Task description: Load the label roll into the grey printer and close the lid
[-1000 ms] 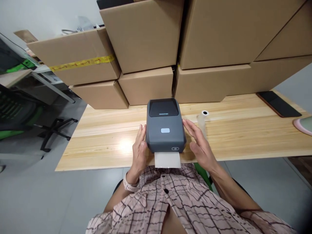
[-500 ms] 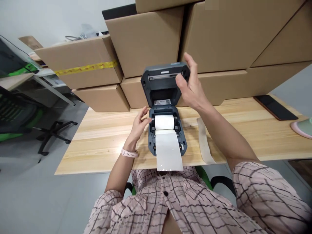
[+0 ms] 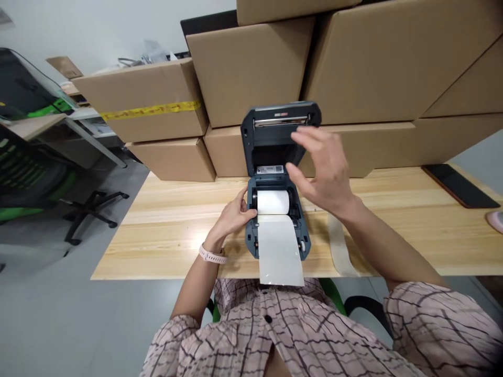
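A dark grey label printer [image 3: 251, 238] stands on the table with its lid [image 3: 275, 139] tilted back. Inside sits a white label roll [image 3: 273, 202], and its label strip [image 3: 279, 251] runs out over the front, past the table edge. My left hand [image 3: 233, 213] holds the printer's left side, with the thumb on the rim beside the roll and the other fingers partly hidden along the outside. In front of the lid's right part, my right hand [image 3: 324, 170] hangs with fingers and thumb apart, slightly blurred, holding nothing.
Cardboard boxes [image 3: 251, 68] are stacked right behind the printer. A loose pale strip [image 3: 340, 246] lies to its right on the wooden table [image 3: 157, 235]. Farther right are a phone [image 3: 459, 184] and part of a pink-rimmed object [image 3: 495, 221]. An office chair [image 3: 92, 209] stands at left.
My right hand has let go of the lid and moved down and right, its fingers spreading. My left hand has closed in on the printer's left side. The lid stays raised.
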### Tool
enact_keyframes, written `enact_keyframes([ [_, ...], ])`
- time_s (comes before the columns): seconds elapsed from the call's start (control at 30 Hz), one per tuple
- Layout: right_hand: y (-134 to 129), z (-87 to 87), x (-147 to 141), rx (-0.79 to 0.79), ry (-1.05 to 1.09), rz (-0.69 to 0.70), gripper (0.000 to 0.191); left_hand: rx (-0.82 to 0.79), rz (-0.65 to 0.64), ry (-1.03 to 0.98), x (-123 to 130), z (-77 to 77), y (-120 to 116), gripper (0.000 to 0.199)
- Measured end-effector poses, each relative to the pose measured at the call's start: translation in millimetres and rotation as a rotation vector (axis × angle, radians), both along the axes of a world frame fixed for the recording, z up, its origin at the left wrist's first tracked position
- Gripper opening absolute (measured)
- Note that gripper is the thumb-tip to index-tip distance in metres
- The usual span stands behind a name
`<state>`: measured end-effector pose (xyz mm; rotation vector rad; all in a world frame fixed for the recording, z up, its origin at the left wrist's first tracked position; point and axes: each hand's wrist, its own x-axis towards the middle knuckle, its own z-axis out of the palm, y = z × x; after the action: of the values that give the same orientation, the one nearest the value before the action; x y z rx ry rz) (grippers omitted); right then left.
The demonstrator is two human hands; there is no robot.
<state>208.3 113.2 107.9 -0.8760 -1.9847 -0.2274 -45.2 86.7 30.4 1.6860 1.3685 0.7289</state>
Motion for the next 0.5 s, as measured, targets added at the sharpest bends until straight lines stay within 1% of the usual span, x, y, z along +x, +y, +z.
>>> enact_keyframes([
  [0.1,3.0,-5.8,-0.3,-0.066,-0.045,0.061,0.054,-0.042,-0.009,-0.035,3.8,0.1,-1.0,0.085],
  [0.3,31.9,-2.4,-3.3,-0.133,-0.006,0.056,0.049,-0.081,-0.005,-0.112,6.0,0.1,-1.0,0.087],
  [0.4,46.4,-5.9,-2.6,-0.156,-0.028,0.065,0.039,-0.076,-0.010,-0.117,5.8,-0.2,-1.1,0.088],
  [0.5,53.2,-9.1,-1.3,-0.183,-0.092,0.076,0.028,-0.061,-0.021,-0.115,5.9,-0.9,-1.0,0.087],
])
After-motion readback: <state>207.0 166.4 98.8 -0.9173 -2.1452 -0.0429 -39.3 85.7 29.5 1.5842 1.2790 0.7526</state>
